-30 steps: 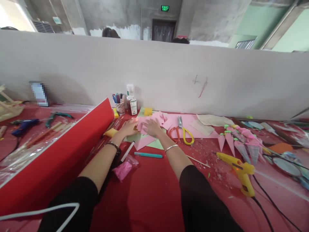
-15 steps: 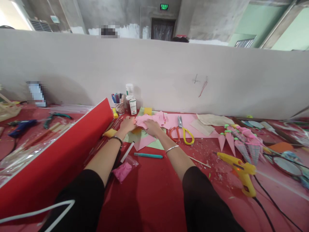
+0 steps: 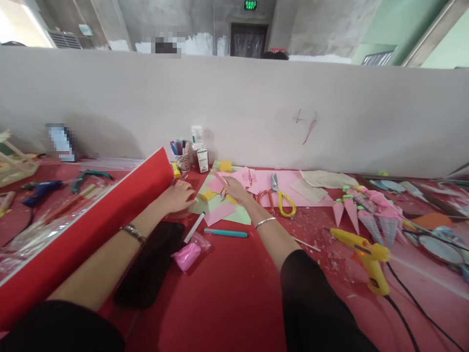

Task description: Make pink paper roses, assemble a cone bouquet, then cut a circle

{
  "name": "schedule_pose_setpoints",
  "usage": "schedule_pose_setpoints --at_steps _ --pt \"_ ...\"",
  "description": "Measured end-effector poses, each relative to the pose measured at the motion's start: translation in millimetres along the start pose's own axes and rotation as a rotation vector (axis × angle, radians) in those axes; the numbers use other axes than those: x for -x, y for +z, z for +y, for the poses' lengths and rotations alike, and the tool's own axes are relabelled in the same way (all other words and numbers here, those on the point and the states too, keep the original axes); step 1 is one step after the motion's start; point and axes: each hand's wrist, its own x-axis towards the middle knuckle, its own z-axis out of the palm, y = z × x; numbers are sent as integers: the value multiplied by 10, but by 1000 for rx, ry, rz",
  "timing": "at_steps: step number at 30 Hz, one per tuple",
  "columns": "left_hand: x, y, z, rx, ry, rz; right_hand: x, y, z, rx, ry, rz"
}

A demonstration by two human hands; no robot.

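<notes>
My right hand reaches into a heap of pink paper pieces by the back wall and pinches one small pink piece at its fingertips. Below it lie a yellow paper scrap, a pink sheet and green paper. My left hand rests palm down on the red table beside the edge of a long red board, with nothing seen in it. Yellow and orange scissors lie just right of my right hand.
A yellow glue gun with a black cord lies at the right, near several pink paper cones. A teal pen, white marker, pink bag and black pouch lie between my arms. A pen cup and bottle stand by the partition.
My left hand has pulled back left from the pink pile to the red board's edge. My right hand has lifted a pink piece, uncovering the yellow and green paper.
</notes>
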Motion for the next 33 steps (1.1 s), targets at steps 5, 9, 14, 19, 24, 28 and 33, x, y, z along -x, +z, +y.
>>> schedule_pose_setpoints --at_steps 5,9,14,19,24,28,33 --pt "142 64 44 -52 106 -115 32 -87 -91 45 -18 -79" --pt "131 106 11 -20 107 -97 30 -285 -82 74 45 27" --pt "119 64 -3 -20 108 -32 72 -335 113 138 287 230" --pt "104 -119 61 178 -83 320 118 -173 200 141 242 158" --pt "-13 -260 225 325 -140 446 83 -70 132 118 139 73" --pt "-133 -225 336 333 -119 449 94 -56 117 87 100 65" --pt "-243 -128 384 411 -122 416 120 -131 135 37 132 152"
